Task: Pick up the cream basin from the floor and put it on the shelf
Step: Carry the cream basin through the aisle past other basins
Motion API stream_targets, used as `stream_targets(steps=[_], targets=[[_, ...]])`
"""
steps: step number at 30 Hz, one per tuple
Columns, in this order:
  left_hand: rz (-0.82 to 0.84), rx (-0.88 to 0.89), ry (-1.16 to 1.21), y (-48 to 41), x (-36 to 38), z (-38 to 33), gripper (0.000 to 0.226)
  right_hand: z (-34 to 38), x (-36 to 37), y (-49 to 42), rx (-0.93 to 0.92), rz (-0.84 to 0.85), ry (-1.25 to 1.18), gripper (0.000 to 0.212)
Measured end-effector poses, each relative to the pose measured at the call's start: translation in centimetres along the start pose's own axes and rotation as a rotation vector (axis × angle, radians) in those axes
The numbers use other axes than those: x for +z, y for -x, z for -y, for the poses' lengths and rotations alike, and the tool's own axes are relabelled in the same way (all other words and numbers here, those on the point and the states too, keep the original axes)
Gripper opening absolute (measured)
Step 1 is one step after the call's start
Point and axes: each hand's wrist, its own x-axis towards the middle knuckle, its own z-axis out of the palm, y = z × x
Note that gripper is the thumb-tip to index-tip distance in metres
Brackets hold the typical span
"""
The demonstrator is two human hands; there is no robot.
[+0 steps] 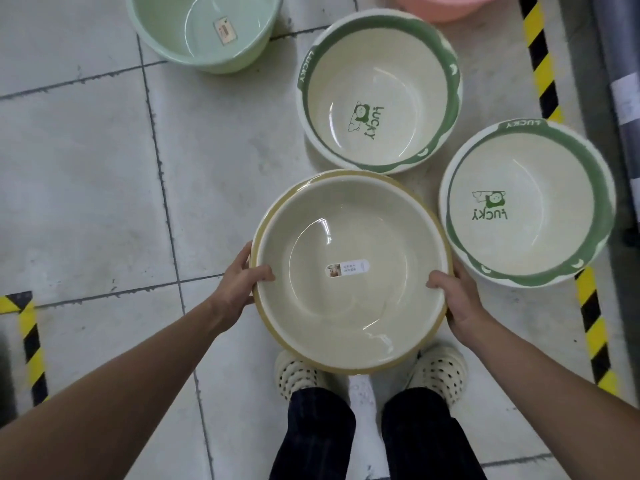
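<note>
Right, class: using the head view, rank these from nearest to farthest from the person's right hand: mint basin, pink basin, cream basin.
1. cream basin, held in the right hand
2. pink basin, top edge, right of centre
3. mint basin, top left

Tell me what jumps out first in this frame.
The cream basin at centre, held by its rim with the left hand and the right hand, above the person's shoes. Beyond it and to its right, two green-rimmed basins printed LUCKY sit on the tiled floor.
</note>
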Motion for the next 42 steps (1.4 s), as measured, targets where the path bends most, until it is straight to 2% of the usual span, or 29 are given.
stream_targets(steps=[5,13,15,21,24,27,32,39,42], targets=[[0.005,0.002,-0.035,4.5,1.8,-4.5,0.069,4.1,-2.7,4.2,-0.016,0.009,-0.060,0.060],[0.101,0.074,-0.106,9.6,11.0,-14.2,0.063,10.6,-12.1,9.7,-0.062,-0.107,-0.174,0.074],[0.118,0.084,-0.125,10.3,14.0,-16.1,0.065,12.1,-14.7,10.4,-0.067,-0.141,-0.189,0.076],[0.162,0.106,-0.175,10.6,22.8,-20.2,0.080,15.1,-22.0,10.0,-0.093,-0.231,-0.194,0.063],[0.184,0.105,-0.201,9.4,26.3,-21.1,0.078,15.4,-24.9,8.7,-0.118,-0.222,-0.192,0.047],[0.192,0.110,-0.233,8.1,29.3,-21.4,0.075,15.7,-27.2,7.2,-0.133,-0.234,-0.201,0.041],[0.196,0.114,-0.252,5.5,33.8,-21.1,0.070,15.0,-30.5,3.5,-0.107,-0.248,-0.215,0.054],[0.223,0.112,-0.272,-0.9,37.4,-19.1,0.081,13.1,-32.7,-3.4,-0.125,-0.277,-0.172,0.047],[0.209,0.103,-0.279,-3.3,37.9,-17.9,0.068,12.1,-32.8,-6.3,-0.118,-0.255,-0.145,0.057]])
